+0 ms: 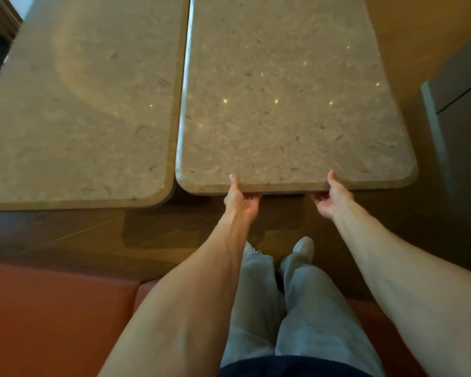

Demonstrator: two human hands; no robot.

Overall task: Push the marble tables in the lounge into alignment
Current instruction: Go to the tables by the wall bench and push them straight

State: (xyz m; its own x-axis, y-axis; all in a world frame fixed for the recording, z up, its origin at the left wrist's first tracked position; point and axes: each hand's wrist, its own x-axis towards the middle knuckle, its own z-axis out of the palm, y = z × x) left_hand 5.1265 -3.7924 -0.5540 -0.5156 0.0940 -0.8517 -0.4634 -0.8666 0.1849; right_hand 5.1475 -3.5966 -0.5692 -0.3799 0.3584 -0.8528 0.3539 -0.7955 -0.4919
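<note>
Honestly, with left hand (239, 201) and right hand (333, 200) both gripping the right table (288, 104)'s near edge, thumbs on top, I'd pull evenly until it lines up with the left table (79, 104).

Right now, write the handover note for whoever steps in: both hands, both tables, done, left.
Left hand: grips the near edge of the right beige marble table, thumb on top, fingers underneath.
Right hand: grips the same edge further right, same hold.
Left beige marble table: alongside, a narrow gap between them, untouched.
Done: both hands are set on the right table.
Left: near edges are uneven; the left table's edge sits closer to the red-brown bench seat. Bring the right table level.
</note>
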